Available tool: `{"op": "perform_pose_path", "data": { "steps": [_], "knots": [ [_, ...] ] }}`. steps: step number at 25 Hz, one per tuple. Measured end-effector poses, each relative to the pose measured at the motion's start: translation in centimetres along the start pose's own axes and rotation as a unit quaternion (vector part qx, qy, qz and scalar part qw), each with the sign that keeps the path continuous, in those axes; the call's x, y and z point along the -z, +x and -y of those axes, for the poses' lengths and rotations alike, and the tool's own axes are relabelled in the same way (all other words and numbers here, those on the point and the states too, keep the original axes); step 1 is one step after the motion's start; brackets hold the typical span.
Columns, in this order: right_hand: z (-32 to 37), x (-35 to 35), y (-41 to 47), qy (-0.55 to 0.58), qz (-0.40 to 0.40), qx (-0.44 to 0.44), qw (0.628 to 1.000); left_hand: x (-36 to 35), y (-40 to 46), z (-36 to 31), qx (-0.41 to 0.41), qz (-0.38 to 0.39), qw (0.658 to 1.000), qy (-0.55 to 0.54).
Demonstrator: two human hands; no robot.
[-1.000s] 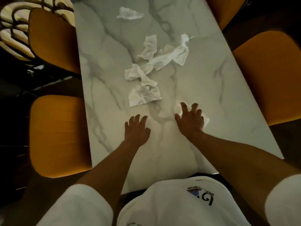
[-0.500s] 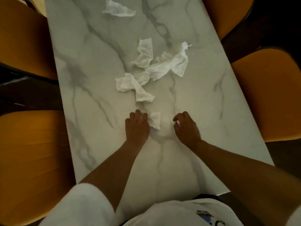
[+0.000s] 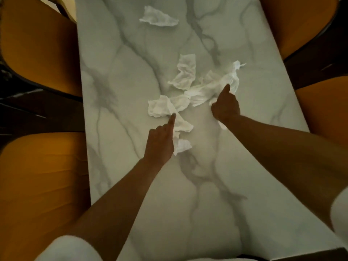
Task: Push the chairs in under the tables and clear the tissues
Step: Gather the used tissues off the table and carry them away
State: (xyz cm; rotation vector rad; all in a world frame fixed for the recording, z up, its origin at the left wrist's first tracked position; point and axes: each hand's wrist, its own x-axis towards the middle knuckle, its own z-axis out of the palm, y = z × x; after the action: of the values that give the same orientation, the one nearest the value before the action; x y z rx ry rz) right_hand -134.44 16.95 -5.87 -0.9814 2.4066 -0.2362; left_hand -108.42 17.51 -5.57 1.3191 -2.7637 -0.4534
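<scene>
White marble surface [image 3: 116, 91] with grey veins is running lengthwise away from the person, its long axis pointing straight ahead, with orange chairs standing along both long sides: two on the left [image 3: 37, 44] [image 3: 43, 176] and two on the right [image 3: 293, 21] [image 3: 327, 102], their seats lying beside the edges.

Crumpled white tissues [image 3: 185, 74] are lying in a loose cluster near the middle of the surface, the cluster stretching diagonally from near-left to far-right. One upright strip is pointing away from the person; a longer twisted piece [image 3: 216, 87] is lying to its right with its thin tip aimed at the far right; a lumpier piece [image 3: 162, 108] is sitting at the near-left end. A single tissue [image 3: 158, 17] is lying well apart at the far end, its long axis running across the surface.

The left hand [image 3: 160, 142] is curling its lower fingers around a tissue that is sticking out to its right, while its index finger [image 3: 172, 119] is pointing forward and touching the lumpy piece. The right hand [image 3: 226, 106] is also clutching tissue, with white scraps showing at both sides of the fist, and one finger [image 3: 227, 88] is stretching forward onto the long twisted piece. White sleeves [image 3: 67, 247] are showing at the bottom edge.
</scene>
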Motion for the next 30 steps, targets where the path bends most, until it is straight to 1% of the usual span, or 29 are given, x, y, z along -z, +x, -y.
{"op": "perform_pose_path", "data": {
  "steps": [2, 3, 4, 5, 6, 7, 9, 10, 12, 14, 15, 16, 18, 20, 22, 23, 24, 26, 27, 29, 30],
  "knots": [
    [-1.9, -0.8, -0.4, 0.012, -0.008, -0.012, 1.000, -0.1, 3.1, -0.3, 0.021, 0.085, 0.996, 0.012],
    [-2.7, -1.4, -0.9, 0.018, -0.023, 0.003, 1.000, -0.4, 3.9, -0.4, 0.039, 0.137, 0.989, 0.041],
    [-3.4, -2.0, -1.6, 0.025, -0.042, 0.022, 0.999, -0.8, 4.3, -0.5, 0.059, 0.171, 0.982, 0.054],
    [-4.0, -2.5, -2.2, 0.038, -0.060, 0.033, 0.997, -1.3, 4.1, -0.8, 0.065, 0.151, 0.985, 0.054],
    [-4.3, -3.0, -3.0, 0.053, -0.081, 0.035, 0.995, -1.7, 3.5, -1.2, 0.060, 0.097, 0.991, 0.062],
    [-4.4, -3.3, -3.7, 0.067, -0.105, 0.035, 0.992, -1.6, 2.8, -1.6, 0.051, 0.066, 0.994, 0.069],
    [-4.7, -4.0, -4.5, 0.077, -0.172, 0.053, 0.981, -1.7, 1.8, -1.8, 0.030, 0.023, 0.995, 0.096],
    [-4.6, -4.1, -4.7, 0.083, -0.209, 0.071, 0.972, -1.7, 1.3, -1.7, 0.016, 0.013, 0.995, 0.101],
    [-3.7, -3.6, -4.7, 0.118, -0.261, 0.116, 0.951, -1.5, 0.7, -1.1, -0.011, -0.013, 0.996, 0.092],
    [-2.0, -2.9, -4.1, 0.178, -0.256, 0.163, 0.936, -1.2, 1.1, -0.1, -0.015, -0.035, 0.996, 0.076],
    [-1.1, -2.7, -3.6, 0.194, -0.235, 0.185, 0.934, -1.3, 1.6, 0.6, -0.002, -0.035, 0.997, 0.074],
    [-0.3, -2.7, -3.0, 0.185, -0.211, 0.208, 0.937, -1.4, 2.3, 1.2, 0.017, -0.030, 0.997, 0.076],
    [0.8, -3.4, -1.7, 0.106, -0.142, 0.237, 0.955, -1.8, 3.6, 2.4, 0.041, -0.011, 0.997, 0.059],
    [1.2, -4.5, -1.0, 0.022, -0.081, 0.239, 0.967, -2.1, 4.0, 2.6, 0.036, 0.015, 0.999, 0.025],
    [1.1, -5.4, -0.9, -0.021, -0.091, 0.245, 0.965, -1.8, 3.9, 2.0, 0.032, 0.016, 0.999, 0.019],
    [0.8, -5.5, -1.0, -0.004, -0.106, 0.252, 0.962, -1.7, 3.8, 1.7, 0.023, 0.010, 1.000, 0.010],
    [0.7, -5.4, -1.2, 0.037, -0.109, 0.256, 0.960, -1.6, 3.7, 1.7, 0.014, 0.001, 1.000, -0.008],
    [0.5, -4.8, -1.0, 0.124, -0.087, 0.237, 0.960, -1.0, 4.2, 2.1, 0.005, -0.013, 0.998, -0.063],
    [0.5, -4.4, -0.7, 0.159, -0.089, 0.218, 0.959, -0.6, 5.1, 2.5, 0.000, -0.031, 0.997, -0.073],
    [0.7, -3.4, 0.0, 0.244, -0.124, 0.151, 0.950, 0.7, 8.3, 3.2, -0.032, -0.056, 0.997, -0.047],
    [1.0, -3.0, 0.4, 0.282, -0.143, 0.118, 0.941, 1.4, 10.4, 3.2, -0.048, -0.054, 0.997, -0.019]
  ]
}}
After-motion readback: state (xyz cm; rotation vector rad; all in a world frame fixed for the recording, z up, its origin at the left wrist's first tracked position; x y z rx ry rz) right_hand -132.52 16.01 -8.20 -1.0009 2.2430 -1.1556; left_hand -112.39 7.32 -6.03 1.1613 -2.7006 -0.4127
